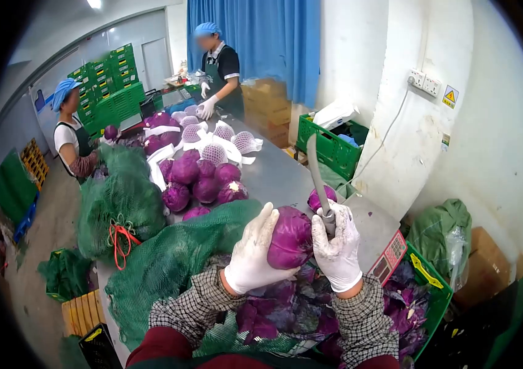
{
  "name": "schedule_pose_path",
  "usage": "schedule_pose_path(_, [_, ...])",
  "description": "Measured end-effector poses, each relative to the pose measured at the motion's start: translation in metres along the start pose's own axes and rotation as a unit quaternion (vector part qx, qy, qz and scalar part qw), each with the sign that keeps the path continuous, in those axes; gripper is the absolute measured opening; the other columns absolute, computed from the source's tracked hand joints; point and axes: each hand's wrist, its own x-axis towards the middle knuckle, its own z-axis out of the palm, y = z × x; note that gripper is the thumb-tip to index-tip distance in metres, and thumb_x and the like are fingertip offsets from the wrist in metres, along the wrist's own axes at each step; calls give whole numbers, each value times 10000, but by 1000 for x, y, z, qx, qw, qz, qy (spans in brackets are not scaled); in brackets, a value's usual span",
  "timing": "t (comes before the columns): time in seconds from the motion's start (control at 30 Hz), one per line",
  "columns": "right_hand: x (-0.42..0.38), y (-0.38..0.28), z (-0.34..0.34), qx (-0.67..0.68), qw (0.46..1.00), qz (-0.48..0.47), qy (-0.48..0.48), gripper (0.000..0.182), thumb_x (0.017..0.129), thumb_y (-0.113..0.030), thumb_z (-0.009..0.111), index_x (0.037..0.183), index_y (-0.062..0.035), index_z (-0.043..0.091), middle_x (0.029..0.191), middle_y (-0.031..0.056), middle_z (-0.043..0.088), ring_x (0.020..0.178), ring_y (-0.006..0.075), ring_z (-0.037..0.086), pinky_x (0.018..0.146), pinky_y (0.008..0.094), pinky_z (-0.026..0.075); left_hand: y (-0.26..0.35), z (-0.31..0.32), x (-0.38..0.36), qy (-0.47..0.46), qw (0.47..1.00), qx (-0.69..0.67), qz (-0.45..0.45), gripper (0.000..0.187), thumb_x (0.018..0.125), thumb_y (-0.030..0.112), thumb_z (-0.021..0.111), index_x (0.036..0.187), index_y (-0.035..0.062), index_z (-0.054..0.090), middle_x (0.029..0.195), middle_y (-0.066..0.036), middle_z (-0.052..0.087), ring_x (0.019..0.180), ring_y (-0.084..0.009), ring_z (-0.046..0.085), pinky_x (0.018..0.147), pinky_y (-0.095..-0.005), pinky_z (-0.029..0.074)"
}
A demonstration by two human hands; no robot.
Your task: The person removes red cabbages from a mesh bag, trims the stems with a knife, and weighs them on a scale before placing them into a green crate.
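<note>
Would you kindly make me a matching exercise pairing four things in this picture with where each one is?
Things:
1. red cabbage
2. knife
3. green mesh sack
4. green crate

Places:
A. on the floor by the white wall
B. lying on the steel table, left of the hands
C. held upright in the right hand
D. gripped in the left hand

Pairs: 1-D, 2-C, 3-B, 4-A

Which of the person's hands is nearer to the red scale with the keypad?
Right. The right hand, gripping a grey knife, is just beside the red scale; the left hand holds the purple cabbage farther away.
</note>
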Motion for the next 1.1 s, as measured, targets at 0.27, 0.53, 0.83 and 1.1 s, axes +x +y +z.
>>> schedule_pose_path(0.27, [-16,-9,-7,109,986,116,-52,161,908,-60,567,1058,-3,584,958,101,631,863,224,611,796,323,492,4,-9,-13,36,999,-18,27,1198,545,279,890,1464,-17,179,1439,-299,318,1267,-449,414,1039,-462,394])
schedule_pose_path(0.53, [-55,-39,-47,-3,978,-38,-205,472,823,-2,591,1284,21,490,1246,217,554,1112,360,585,934,376,486,19,-28,-26,-20,999,-29,-6,1148,539,310,898,1426,-43,262,1421,-292,354,1285,-428,416,1067,-452,371])
schedule_pose_path(0.83, [-67,-58,-65,-157,952,-77,-250,637,845,-163,635,1410,-12,382,1326,293,472,903,375,652,676,380,564,49,-40,-29,-34,999,-8,26,1117,564,322,866,1416,-65,255,1359,-294,409,1244,-437,443,1029,-458,407])
schedule_pose_path(1.1, [-75,-67,-80,-213,942,-104,-238,592,874,-165,598,1414,-37,391,1217,293,566,750,313,690,597,362,561,72,-49,-31,-100,995,-4,-2,1147,596,382,857,1439,-72,225,1408,-281,366,1284,-420,410,1078,-425,362])
